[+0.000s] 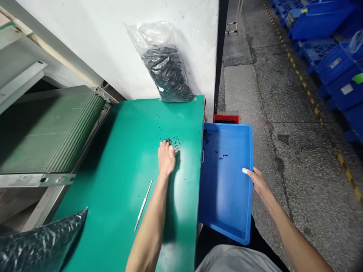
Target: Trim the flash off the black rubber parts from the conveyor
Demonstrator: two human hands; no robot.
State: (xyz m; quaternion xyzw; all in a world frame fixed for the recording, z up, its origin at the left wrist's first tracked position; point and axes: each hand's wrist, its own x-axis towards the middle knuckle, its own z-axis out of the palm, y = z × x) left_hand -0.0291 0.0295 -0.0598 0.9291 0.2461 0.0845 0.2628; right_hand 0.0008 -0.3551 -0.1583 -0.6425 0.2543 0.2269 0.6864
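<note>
My left hand [166,158] lies flat on the green table [127,170], fingers together and stretched out, its tips touching a scatter of small black parts [174,141]. My right hand [255,179] grips the right rim of a blue plastic bin [227,196], thumb over the edge. The bin is held against the table's right edge, slightly below it, and holds a few black parts [222,155]. A pair of metal tweezers [143,206] lies on the table left of my left forearm.
A clear bag of black parts [166,68] leans on the white wall at the table's back. Another dark bag [39,241] lies at the near left. A ribbed green conveyor [48,132] is left. Blue crates [331,45] stand on the concrete floor at right.
</note>
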